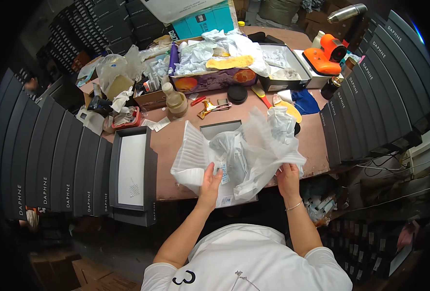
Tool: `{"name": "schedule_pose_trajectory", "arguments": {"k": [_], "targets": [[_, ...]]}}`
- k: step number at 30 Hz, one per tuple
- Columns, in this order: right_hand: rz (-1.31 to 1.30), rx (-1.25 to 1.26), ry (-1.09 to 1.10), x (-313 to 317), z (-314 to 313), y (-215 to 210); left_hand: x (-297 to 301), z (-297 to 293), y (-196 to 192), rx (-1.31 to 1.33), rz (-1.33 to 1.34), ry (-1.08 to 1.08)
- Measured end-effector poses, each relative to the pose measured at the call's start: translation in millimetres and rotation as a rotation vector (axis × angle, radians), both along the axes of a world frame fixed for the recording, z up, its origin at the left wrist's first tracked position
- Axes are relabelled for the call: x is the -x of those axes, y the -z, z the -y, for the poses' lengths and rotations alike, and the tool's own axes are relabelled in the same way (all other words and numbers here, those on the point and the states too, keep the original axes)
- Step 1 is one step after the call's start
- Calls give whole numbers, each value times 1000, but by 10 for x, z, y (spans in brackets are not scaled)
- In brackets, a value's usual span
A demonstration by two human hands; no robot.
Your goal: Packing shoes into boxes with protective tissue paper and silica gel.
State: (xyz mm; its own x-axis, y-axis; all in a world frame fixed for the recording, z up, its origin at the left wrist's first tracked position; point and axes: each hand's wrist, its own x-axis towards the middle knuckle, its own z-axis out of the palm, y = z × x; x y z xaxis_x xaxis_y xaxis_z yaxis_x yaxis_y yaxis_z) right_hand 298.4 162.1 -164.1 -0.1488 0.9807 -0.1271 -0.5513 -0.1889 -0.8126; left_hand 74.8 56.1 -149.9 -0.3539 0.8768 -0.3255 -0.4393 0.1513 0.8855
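A dark shoebox (220, 127) stands before me at the table's near edge, mostly covered by packing. Across it spreads a thin white foam sheet (191, 151), its two sides lifted and folded outward. Within lies a bundle (234, 153) in crumpled translucent wrapping; what it contains is hidden. My left hand (211, 183) is closed on the foam sheet's left side, thumb up, beside a small blue-and-white printed patch. At the opposite side my right hand (288, 179) pinches the sheet's near right edge. Crumpled tissue paper (281, 123) sits just beyond the right side.
Tall rows of dark shoeboxes flank me, left (55, 160) and right (370, 97). An open shoebox (131, 167) stands close on the left. Farther back are a carton of crumpled paper (210, 80), a bottle (175, 101), a round black tin (237, 94) and an orange device (324, 56).
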Motion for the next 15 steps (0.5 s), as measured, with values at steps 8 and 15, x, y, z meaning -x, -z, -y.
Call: {"name": "schedule_pose_trajectory", "arguments": {"k": [8,15], "targets": [[125,371,-995,-104,664,-234,396,416,10,-19,-1149,120],[209,-301,-990,978,702,-590,497,865,-176,-168,-1567,410]]}}
